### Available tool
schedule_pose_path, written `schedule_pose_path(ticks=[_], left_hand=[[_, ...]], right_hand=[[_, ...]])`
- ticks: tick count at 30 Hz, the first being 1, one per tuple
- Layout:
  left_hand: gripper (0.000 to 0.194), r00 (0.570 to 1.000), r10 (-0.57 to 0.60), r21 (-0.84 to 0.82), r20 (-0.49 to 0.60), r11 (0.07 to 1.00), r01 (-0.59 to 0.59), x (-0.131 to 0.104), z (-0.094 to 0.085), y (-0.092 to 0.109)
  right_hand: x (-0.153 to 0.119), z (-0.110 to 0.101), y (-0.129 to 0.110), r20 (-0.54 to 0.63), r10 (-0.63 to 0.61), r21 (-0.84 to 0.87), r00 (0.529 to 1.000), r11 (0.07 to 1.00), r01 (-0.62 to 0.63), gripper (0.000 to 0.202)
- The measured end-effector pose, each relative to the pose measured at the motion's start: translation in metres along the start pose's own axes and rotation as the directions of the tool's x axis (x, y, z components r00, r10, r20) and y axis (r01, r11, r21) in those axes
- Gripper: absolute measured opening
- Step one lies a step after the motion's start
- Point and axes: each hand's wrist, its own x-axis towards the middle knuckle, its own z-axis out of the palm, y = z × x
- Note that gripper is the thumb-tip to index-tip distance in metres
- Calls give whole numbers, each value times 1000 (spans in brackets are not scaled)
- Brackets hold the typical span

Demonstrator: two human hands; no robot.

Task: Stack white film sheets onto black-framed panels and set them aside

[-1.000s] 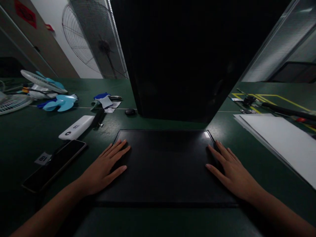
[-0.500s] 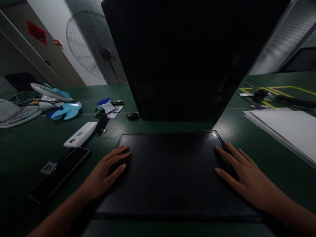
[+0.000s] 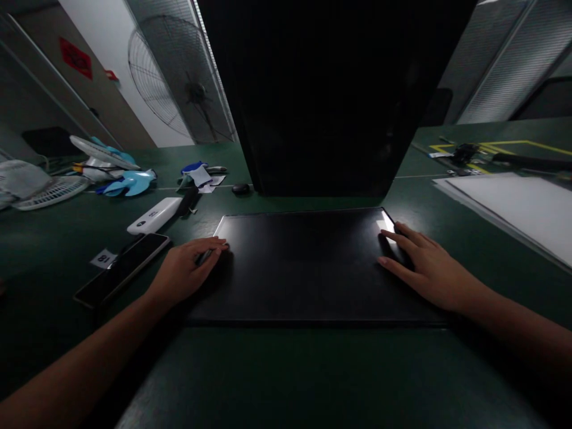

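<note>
A flat black panel (image 3: 304, 268) with a thin raised rim lies on the green table, its surface glossy at the far right corner. At its left edge is my left hand (image 3: 190, 265), the fingers drawn together with the thumb over the edge, closed on the panel's side. My right hand (image 3: 429, 265) rests over the right edge; its thumb and index finger stretch apart onto the top surface, and the other fingers lie along the rim. Behind the panel, a large dark upright panel (image 3: 322, 107) fills the upper middle of the view.
On the left are a phone (image 3: 123, 268), a white device (image 3: 155, 215), a small black mouse-like object (image 3: 240, 189), and fan parts with blue blades (image 3: 131, 183). White sheets (image 3: 513, 208) are stacked on the right, with cables and small parts (image 3: 467, 154) behind them.
The view has shifted, so the table things sit higher in the picture. My left fingers have drawn together at the panel's edge. My right hand keeps nearly the same pose.
</note>
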Motion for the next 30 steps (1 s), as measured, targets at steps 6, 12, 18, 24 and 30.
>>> schedule_pose_path(ticks=[6,12,18,24,30], left_hand=[[44,998,28,218,-59,976,-15,3,-8,-2],[48,1000,11,239,24,971,-17,12,-4,-11],[52,992,-83,212,100,975,60,16,0,-16],[53,986,-85,236,146,971,49,21,-1,-17],[50,978,-129,161,161,982,103,21,-2,-17]], right_hand=[[1,-4,-4,8,22,10,1000,1000,-22,82],[3,-2,0,-4,-8,15,1000,1000,8,81],[5,-2,1,13,8,11,1000,1000,-8,84],[5,-4,-1,22,17,15,1000,1000,-17,84],[4,-10,-11,49,38,34,998,999,-40,84]])
